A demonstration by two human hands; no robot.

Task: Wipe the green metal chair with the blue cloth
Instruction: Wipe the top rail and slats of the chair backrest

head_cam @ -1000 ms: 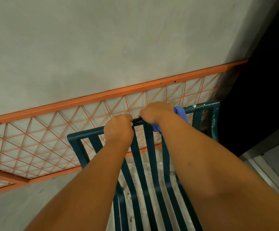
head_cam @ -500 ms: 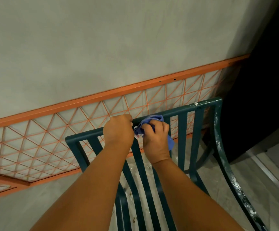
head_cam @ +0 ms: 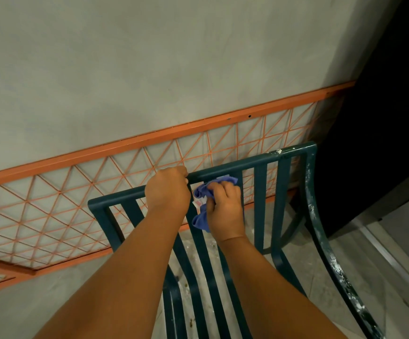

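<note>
The dark green metal chair stands below me, its slatted back facing a wall. My left hand grips the top rail of the backrest near its middle. Just to its right, my right hand holds the bunched blue cloth against a vertical slat a little below the top rail. A small white tag shows on the cloth. White specks mark the chair's right arm and top right corner.
An orange metal grid panel leans along the grey wall behind the chair. A dark opening lies at the right, with a pale floor strip beside the chair's right arm.
My right hand has brought the cloth from the top rail down onto a slat of the backrest. The left hand keeps its grip on the rail.
</note>
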